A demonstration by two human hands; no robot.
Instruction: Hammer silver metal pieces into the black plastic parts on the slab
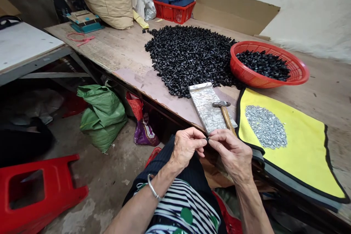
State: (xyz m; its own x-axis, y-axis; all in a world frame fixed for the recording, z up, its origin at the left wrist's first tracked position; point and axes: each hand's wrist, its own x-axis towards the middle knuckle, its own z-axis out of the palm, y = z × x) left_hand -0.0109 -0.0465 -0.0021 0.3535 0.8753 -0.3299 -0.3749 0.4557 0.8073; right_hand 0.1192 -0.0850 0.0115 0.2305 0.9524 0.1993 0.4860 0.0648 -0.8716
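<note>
Ahead, black plastic pieces (189,58) across a wooden workbench (117,53).

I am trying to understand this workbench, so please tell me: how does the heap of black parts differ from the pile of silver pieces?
The heap of black parts covers far more area than the pile of silver pieces. Each black part also looks larger than each silver piece. The black parts lie directly on the wooden bench top, while the silver pieces lie on a yellow mat. Both are loose, small items spread in one low pile.

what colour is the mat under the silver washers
The mat is yellow with black edging, best in head view.
</note>
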